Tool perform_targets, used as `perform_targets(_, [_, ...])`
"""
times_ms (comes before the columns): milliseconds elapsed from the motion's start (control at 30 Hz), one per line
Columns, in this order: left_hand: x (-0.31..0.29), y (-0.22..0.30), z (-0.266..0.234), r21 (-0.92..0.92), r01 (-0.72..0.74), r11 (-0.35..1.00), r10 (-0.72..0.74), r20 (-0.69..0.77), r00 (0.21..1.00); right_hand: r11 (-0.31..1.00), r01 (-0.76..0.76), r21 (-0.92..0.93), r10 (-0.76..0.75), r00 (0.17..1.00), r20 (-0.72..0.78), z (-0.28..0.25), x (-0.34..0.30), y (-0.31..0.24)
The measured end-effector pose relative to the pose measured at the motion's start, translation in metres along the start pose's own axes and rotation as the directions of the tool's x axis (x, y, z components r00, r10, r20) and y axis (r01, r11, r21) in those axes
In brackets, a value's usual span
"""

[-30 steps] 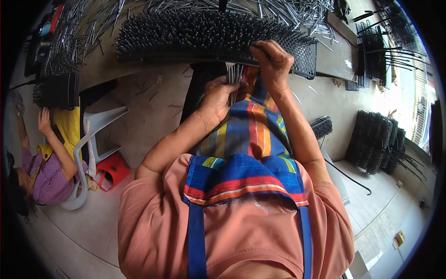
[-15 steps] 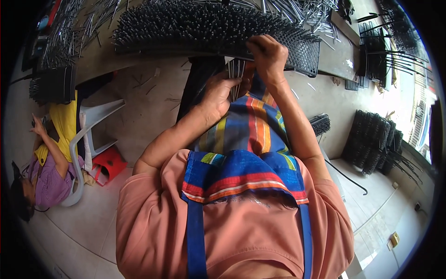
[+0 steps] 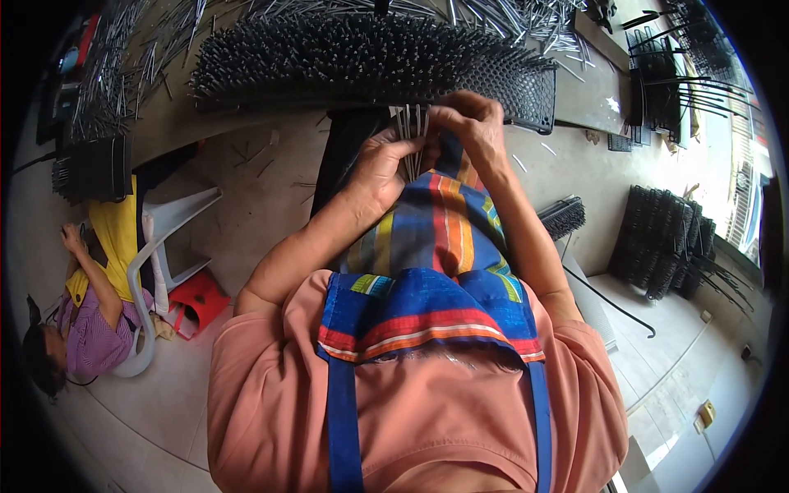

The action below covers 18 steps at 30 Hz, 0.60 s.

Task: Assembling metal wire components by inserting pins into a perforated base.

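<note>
My left hand [image 3: 385,164] is closed round a small bundle of thin silver-grey metal strips [image 3: 408,131]. Their upper ends fan out above the fingers. My right hand [image 3: 472,123] is closed, thumb and fingertips pinched at the top of the rightmost strip; the fingers partly cover it. Just beyond both hands, a long black perforated panel [image 3: 532,97] lies on the table. Most of its holes are filled with dark upright pins [image 3: 345,66] that have pale tips, while bare mesh shows at its right end.
Loose metal strips [image 3: 559,29] are heaped on the table [image 3: 168,115] behind the panel and at far left. At left a person in purple [image 3: 94,324] sits on a white chair [image 3: 144,304] near a red bag [image 3: 197,304]. Stacked black racks [image 3: 657,242] stand on the floor at right.
My right hand has come down and left from the panel's front edge to the strips in my left hand. The strips are now spread more widely.
</note>
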<state>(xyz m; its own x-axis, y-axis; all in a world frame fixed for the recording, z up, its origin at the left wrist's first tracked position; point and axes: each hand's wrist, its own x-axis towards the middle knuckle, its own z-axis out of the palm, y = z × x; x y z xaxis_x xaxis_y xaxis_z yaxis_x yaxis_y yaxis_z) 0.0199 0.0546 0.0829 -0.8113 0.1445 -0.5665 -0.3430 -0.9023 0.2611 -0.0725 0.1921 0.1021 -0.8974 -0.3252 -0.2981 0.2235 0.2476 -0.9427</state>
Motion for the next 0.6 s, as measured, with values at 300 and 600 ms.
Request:
perform_targets(300, [0.000, -0.008, 0.002, 0.195, -0.096, 0.976, 0.109, -0.056, 0.992, 0.944, -0.208, 0.255, 0.189, 0.977, 0.096, -0.007, -0.007, -0.013])
perform_targets(600, [-0.002, -0.010, -0.004, 0.283, 0.039, 0.958, 0.020, -0.202, 0.979, 0.805, 0.574, -0.153, -0.591, 0.751, -0.293, -0.010, 0.017, -0.003])
